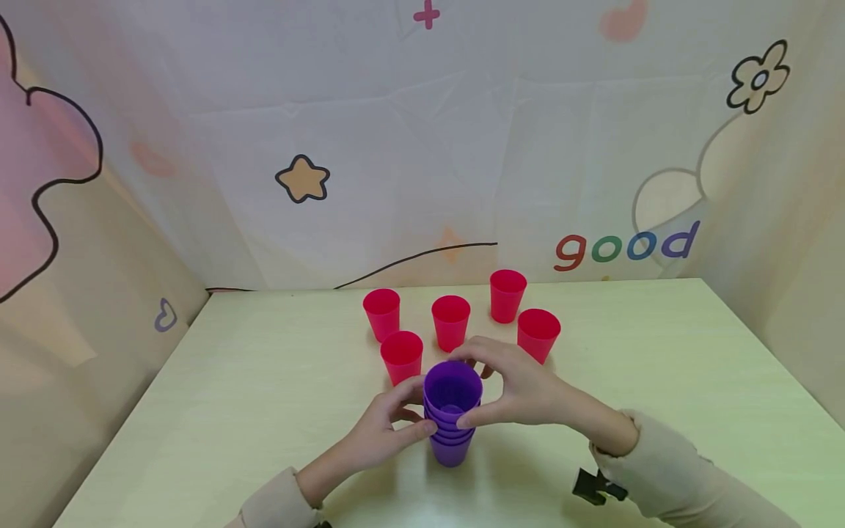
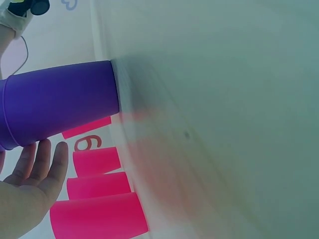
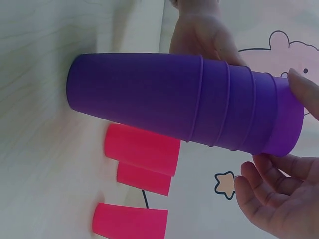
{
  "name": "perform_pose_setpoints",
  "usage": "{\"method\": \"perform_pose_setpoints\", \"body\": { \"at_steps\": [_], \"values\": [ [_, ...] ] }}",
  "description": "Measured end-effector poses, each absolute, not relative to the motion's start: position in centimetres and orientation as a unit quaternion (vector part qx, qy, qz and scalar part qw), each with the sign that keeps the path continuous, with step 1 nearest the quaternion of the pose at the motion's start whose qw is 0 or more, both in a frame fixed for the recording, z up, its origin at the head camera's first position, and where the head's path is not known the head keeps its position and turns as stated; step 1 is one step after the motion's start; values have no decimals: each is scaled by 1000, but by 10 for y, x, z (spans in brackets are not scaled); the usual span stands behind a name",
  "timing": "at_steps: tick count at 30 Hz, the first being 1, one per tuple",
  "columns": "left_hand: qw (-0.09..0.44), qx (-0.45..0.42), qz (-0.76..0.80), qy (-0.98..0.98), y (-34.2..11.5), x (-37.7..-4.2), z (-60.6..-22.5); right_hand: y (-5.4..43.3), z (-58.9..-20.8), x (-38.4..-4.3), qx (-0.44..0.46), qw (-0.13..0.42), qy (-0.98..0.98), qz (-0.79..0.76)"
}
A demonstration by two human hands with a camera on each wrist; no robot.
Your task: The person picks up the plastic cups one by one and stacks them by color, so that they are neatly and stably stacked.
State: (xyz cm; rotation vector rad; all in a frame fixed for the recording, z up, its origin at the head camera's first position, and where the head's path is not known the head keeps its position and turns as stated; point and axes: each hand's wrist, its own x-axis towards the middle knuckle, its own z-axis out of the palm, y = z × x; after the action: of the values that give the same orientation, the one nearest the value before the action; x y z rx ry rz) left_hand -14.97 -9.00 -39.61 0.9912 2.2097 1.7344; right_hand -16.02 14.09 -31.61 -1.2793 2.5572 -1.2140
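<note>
A stack of nested purple cups point(image 1: 452, 450) stands upright on the table, mouths up, near the middle front. My left hand point(image 1: 379, 433) holds the stack from the left, thumb at the front and fingers behind. From the right, my right hand point(image 1: 531, 385) grips the topmost cup near its rim, its thumb in front and fingertips at the back. The right wrist view shows several stacked rims on the purple stack point(image 3: 139, 92), with thumb and forefinger on the top cup. In the left wrist view, the left fingers point(image 2: 41, 162) lie along the stack's side.
Several red cups stand mouth up behind the stack: a front-left cup point(image 1: 401, 356), a back-left cup point(image 1: 382, 315), a middle cup point(image 1: 451, 324), a back-right cup point(image 1: 507, 297) and a right cup point(image 1: 538, 334). A printed cloth point(image 1: 409, 183) hangs behind the pale table point(image 1: 264, 396).
</note>
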Motion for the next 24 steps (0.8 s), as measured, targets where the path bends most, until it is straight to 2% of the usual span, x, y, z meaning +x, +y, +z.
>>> {"method": "perform_pose_setpoints", "body": {
  "at_steps": [24],
  "values": [
    [76,322,572,751,-83,-152,-393,152,-324,-162,-387,13,826,-409]
  ]
}}
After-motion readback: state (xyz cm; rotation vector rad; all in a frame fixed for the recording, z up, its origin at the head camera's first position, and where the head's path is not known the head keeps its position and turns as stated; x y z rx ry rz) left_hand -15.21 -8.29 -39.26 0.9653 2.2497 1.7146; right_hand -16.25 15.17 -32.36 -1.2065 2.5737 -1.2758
